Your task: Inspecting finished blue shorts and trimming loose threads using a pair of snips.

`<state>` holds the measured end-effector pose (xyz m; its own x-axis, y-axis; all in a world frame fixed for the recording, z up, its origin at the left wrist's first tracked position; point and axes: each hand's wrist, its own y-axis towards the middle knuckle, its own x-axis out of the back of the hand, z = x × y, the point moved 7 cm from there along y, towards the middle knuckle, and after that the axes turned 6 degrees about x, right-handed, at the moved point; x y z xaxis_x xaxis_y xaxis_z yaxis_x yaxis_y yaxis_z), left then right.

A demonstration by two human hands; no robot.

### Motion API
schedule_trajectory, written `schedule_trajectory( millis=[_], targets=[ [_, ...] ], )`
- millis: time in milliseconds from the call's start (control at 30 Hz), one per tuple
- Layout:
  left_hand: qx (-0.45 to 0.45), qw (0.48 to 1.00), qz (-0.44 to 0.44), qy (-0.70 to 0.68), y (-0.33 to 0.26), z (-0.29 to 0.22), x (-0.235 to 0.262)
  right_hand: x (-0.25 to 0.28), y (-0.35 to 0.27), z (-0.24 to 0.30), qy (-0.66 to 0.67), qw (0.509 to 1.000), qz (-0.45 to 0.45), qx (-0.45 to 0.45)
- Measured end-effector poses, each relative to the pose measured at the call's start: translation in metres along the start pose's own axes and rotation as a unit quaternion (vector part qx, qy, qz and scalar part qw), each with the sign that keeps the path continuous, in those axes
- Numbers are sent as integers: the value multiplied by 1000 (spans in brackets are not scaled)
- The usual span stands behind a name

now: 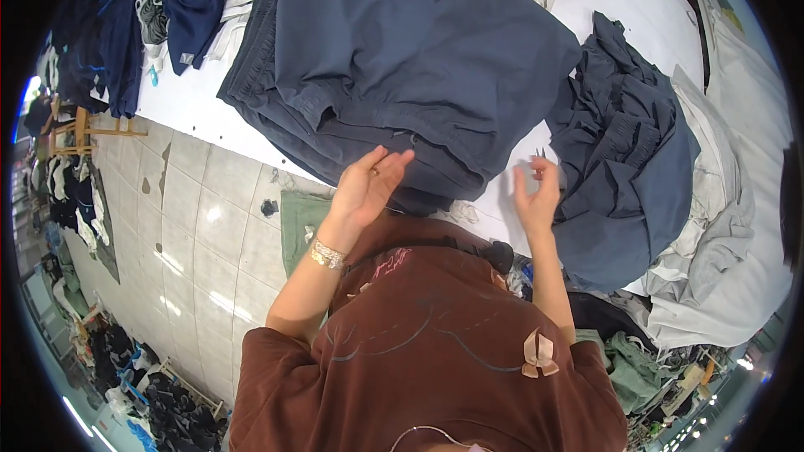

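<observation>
A stack of dark blue-grey garments with gathered elastic waistbands (435,42) lies on the white table in front of me. My left hand (371,188) is at the near edge of the stack, palm turned inward and fingers stretched out, with nothing in it. To the right, over a bare strip of table, my right hand (538,197) has its fingers curled. Small dark pointed tips, like those of thread snips (540,153), stick out above the fingers; the rest is hidden in the hand. A crumpled blue-grey garment (624,151) lies just right of that hand.
The white table (193,109) shows along the stack's left side. Navy garments (197,0) and white strips lie at the far left. Pale grey cloth (712,268) is heaped at the right edge. Green cloth (303,222) hangs below the table edge, above the tiled floor (205,226).
</observation>
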<state>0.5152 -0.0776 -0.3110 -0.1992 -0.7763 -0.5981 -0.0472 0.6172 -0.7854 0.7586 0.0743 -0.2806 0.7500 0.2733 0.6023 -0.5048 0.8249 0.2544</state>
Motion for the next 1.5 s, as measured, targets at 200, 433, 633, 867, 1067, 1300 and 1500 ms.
schedule_trajectory(
  millis=[200, 433, 633, 867, 1067, 1300, 1500],
  targets=[
    [-19, 992, -31, -119, 19, 2, 0, 37, -21, -40, -347, 934, -39, -73],
    [26, 992, 31, -117, 30, -5, -7, 25, -29, -70, -171, 973, -2, -157],
    [-6, 994, 65, -88, 25, -6, -27, 0, -5, -34, 240, 941, -2, -238],
    [-41, 997, 46, -38, 11, -2, -48, -53, 41, 70, 280, 952, 56, -111],
    [-92, 993, 59, 42, 7, -5, -43, -61, 76, 109, 65, 987, 108, 103],
    [-157, 974, 44, 159, 7, -11, -38, -62, 99, 112, -66, 952, 219, 202],
    [-183, 967, 28, 175, 8, -11, -34, -69, 98, 113, -74, 937, 265, 213]
  ],
)
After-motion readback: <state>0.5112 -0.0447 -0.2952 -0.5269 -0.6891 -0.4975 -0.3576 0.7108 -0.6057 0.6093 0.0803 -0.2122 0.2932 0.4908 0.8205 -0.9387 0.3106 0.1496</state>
